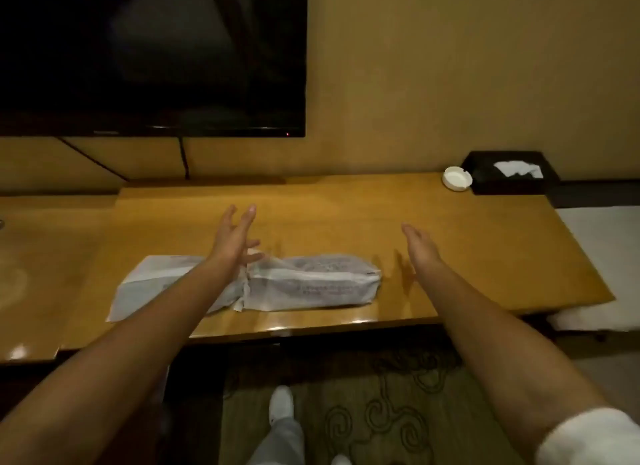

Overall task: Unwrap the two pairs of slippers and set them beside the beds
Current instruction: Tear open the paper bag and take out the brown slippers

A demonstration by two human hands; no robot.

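Two wrapped slipper packs lie end to end on the wooden desk (450, 243). The right pack (311, 284) is in clear printed plastic and shows grey slippers inside. My left forearm partly covers the left pack (152, 277), which is paler and flatter. My left hand (235, 237) hovers over the seam between the packs, fingers spread, holding nothing. To the right of the right pack my right hand (420, 246) is held out flat above the desk, apart from the pack and empty.
A dark TV (152, 56) hangs on the wall above the desk. A white ashtray (457, 177) and a black tissue box (509, 173) stand at the desk's back right corner. A white-topped surface (602, 256) adjoins on the right. Patterned carpet and my white-shod foot (281, 405) are below.
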